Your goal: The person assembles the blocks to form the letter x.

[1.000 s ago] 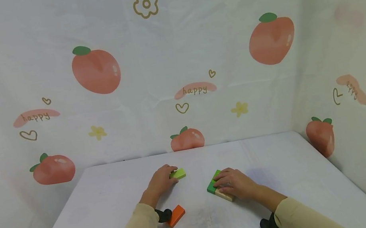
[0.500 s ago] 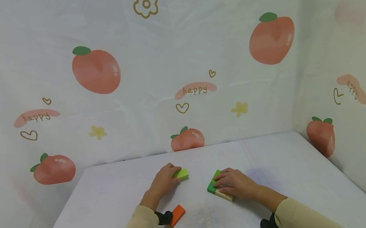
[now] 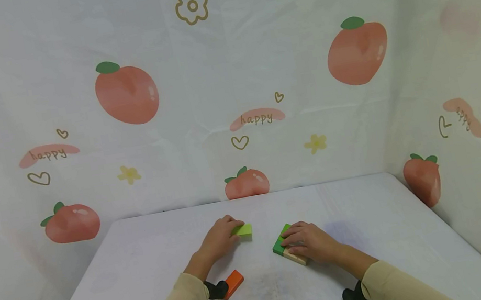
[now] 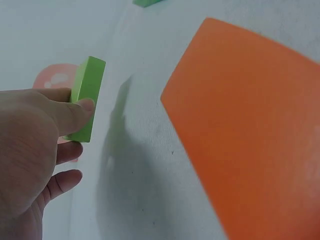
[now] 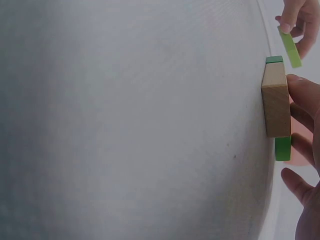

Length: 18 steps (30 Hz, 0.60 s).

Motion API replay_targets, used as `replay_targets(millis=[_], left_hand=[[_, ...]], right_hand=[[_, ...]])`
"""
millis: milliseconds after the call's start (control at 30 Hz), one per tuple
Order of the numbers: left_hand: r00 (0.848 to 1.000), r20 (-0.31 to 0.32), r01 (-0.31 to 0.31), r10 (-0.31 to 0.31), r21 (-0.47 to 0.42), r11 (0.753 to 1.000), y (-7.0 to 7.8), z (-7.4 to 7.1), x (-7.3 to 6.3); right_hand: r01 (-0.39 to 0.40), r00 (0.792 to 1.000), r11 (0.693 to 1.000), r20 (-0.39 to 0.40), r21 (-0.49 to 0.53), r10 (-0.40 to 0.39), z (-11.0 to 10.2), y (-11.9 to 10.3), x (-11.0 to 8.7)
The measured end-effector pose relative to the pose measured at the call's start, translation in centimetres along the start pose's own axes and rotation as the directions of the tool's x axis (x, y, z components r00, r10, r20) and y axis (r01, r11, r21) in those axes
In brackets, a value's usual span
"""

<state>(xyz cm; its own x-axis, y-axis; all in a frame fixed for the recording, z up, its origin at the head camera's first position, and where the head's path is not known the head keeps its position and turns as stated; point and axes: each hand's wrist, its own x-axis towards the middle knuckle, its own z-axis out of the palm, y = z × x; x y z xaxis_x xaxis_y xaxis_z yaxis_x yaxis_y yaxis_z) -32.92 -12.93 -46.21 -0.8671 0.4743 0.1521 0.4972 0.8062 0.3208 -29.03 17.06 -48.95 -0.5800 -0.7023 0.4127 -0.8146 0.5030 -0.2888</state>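
My left hand [image 3: 218, 240] pinches a light green block [image 3: 245, 231] between thumb and fingers, in the left half of the table near its far side. In the left wrist view that block [image 4: 89, 102] stands tilted in the grip, its shadow falling apart from it. My right hand [image 3: 314, 241] rests its fingertips on a cluster of blocks right of centre. Of that cluster show a natural wood block [image 3: 294, 257], a dark green block [image 3: 277, 248] and a brighter green end [image 3: 286, 227]; the fingers hide the rest.
An orange block [image 3: 234, 282] lies on the white table [image 3: 155, 270] beside the black wrist camera [image 3: 217, 290] on my left wrist. Another black camera [image 3: 353, 295] sits on the right wrist. A fruit-printed cloth [image 3: 175, 102] hangs behind the table.
My left hand has moved a little to the right and nearer with the light green block, towards the cluster. The right hand and its blocks have stayed put.
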Motion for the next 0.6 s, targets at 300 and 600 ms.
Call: replay_targets(millis=[300,600], left_hand=[[0.998,0.002,-0.058,0.058,0.012,0.998,0.52,0.16,-0.03],[0.995,0.004,-0.103,0.103,-0.005,0.995,0.85,0.62,0.17]], right_hand=[[-0.022,1.000,1.000,0.013,-0.002,0.022,-0.03,0.01,-0.02],[0.016,1.000,1.000,-0.018,-0.004,-0.016,0.03,-0.03,-0.03]])
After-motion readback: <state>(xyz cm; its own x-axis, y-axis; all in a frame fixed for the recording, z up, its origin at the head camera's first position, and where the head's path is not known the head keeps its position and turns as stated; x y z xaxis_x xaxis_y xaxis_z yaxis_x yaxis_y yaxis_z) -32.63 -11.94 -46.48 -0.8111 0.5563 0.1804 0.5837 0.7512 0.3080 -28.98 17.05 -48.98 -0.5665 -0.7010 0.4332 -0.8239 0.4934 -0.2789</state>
